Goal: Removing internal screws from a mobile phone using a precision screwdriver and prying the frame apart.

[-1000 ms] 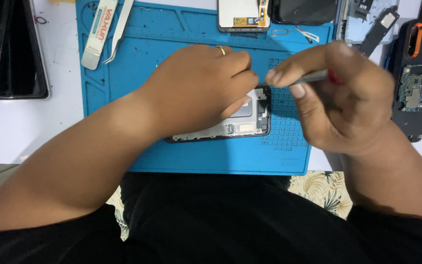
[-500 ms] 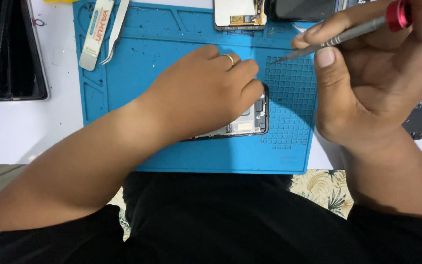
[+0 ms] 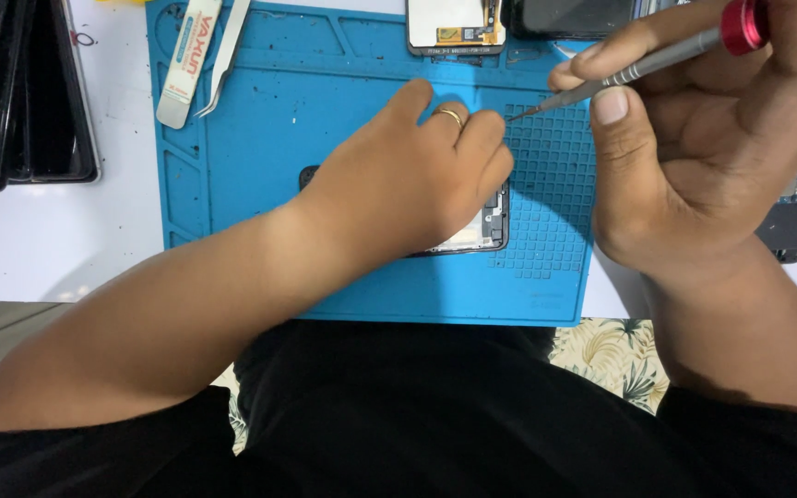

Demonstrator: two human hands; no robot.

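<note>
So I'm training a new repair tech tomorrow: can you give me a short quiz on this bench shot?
1. True or false: the left hand lies on the opened phone on the blue mat.
2. What does the right hand hold? A) tweezers B) screwdriver C) brush
3. Fill in: the screwdriver tip hangs over the mat's ____ of small square cells.

Key
1. True
2. B; the tweezers lie at the mat's top left, beside a white pry tool.
3. grid
</note>
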